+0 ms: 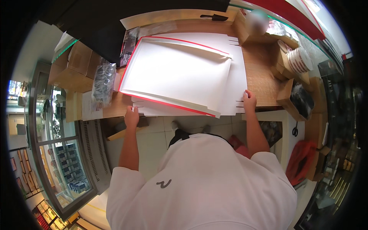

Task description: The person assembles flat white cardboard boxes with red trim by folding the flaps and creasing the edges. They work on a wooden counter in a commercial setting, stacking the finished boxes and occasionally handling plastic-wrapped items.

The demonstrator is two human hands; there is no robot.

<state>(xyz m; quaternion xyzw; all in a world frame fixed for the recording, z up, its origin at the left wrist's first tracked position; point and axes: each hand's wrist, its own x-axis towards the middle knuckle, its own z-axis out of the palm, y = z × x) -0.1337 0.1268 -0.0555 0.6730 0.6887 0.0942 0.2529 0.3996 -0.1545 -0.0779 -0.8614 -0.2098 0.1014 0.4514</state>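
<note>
On the wooden counter (pixel 264 76) lay a stack of large flat white cardboard sheets with red edges (pixel 180 73), box blanks not yet folded, spread across most of the work surface and overhanging its near edge slightly. Lying flat and squared there, the stack seemed placed so that both hands could reach its near corners at once.

The left hand (pixel 131 117) rested at the near left corner of the stack, fingers curled and closed over the edge of the lower sheets; it appeared to pinch them, though the fingertips were hidden beneath the card. The right hand (pixel 249 100) sat at the near right corner beside the slotted edge, fingers held together and bent onto the sheet edge, seemingly gripping or steadying it; how tightly could not be told.

Left of the stack stood brown cardboard boxes (pixel 74 65) and a clear plastic bag of dark items (pixel 103 82). To the right were a stack of white paper cups (pixel 299 60), another bag of dark items in a brown box (pixel 301 100), and black-handled scissors (pixel 295 130) hanging below the counter.
</note>
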